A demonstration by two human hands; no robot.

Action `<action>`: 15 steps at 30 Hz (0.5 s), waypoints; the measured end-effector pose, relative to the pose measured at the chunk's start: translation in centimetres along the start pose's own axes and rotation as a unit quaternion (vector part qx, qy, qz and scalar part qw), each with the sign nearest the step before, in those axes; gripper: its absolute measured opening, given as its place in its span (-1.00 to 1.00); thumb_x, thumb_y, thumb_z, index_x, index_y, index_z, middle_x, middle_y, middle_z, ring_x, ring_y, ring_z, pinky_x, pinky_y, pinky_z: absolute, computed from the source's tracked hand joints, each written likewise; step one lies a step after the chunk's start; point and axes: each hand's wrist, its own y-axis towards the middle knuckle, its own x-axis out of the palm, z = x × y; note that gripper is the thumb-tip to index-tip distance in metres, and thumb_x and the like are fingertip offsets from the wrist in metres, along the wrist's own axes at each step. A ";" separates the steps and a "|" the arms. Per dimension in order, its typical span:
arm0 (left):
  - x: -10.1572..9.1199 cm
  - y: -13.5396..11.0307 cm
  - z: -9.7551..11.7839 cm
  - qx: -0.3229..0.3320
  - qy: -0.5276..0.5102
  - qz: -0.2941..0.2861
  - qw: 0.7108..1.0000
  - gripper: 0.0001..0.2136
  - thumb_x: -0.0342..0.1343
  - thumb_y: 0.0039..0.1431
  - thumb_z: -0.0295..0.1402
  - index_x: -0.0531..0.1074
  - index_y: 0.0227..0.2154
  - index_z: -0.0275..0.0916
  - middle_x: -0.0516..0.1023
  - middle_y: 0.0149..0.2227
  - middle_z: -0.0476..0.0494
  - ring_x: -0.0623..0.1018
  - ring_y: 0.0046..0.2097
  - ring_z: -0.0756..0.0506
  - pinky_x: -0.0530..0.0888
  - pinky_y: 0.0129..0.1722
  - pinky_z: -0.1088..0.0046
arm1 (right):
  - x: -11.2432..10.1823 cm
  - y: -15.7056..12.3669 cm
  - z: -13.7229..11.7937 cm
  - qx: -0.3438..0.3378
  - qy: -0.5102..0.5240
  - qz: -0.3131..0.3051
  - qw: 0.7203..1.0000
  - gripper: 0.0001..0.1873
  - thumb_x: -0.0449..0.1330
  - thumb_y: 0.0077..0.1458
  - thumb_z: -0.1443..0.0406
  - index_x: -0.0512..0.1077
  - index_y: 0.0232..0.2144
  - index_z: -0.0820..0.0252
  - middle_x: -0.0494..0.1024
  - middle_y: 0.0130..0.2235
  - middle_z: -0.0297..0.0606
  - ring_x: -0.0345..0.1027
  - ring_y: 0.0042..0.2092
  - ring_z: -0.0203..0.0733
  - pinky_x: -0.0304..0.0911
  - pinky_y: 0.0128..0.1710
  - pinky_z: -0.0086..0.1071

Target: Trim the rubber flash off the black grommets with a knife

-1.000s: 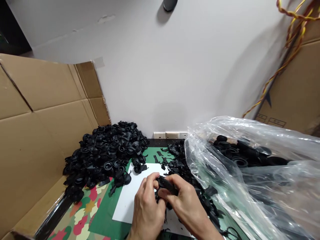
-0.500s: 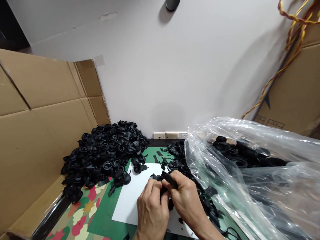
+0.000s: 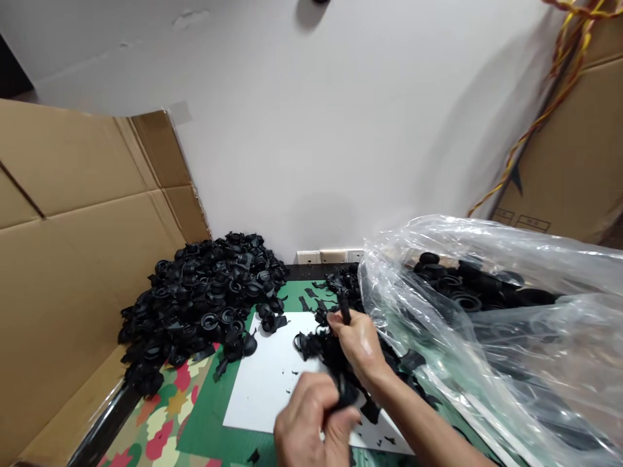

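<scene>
In the head view, my left hand [image 3: 311,418] is low over the front of the white sheet [image 3: 257,395]. Its curled fingers and thumb pinch a black rubber part [image 3: 346,394], blurred by motion. Farther forward, my right hand [image 3: 360,344] is closed around a dark strip-like black rubber piece [image 3: 344,306] whose end sticks up past the thumb. Beneath and beside the right hand lies a loose heap of black rubber scraps [image 3: 311,344], partly hidden by that hand. The two hands are apart.
A big pile of black ribbed rubber parts [image 3: 204,298] leans against a cardboard panel [image 3: 97,253] on the left. On the right, a clear plastic bag [image 3: 399,305] holds more black rubber parts. White wall sockets [image 3: 333,257] sit behind the green mat [image 3: 204,415].
My hands have separated. The left has drawn back toward me with the black rubber part, while the right has moved forward over the scraps. The view has shifted slightly.
</scene>
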 end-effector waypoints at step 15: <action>-1.1 0.9 -1.2 -0.140 -0.051 0.024 0.988 -0.93 0.24 -0.05 -0.45 0.45 -0.53 -0.23 0.45 -0.43 -0.06 0.45 -0.35 -0.09 0.41 -0.38 0.48 | -4.3 -4.2 -3.1 -0.101 -0.043 -0.093 0.990 -0.79 0.10 -0.05 0.20 0.46 -0.47 0.19 0.53 -0.44 -0.22 0.38 -0.36 -0.05 0.24 -0.36 -0.27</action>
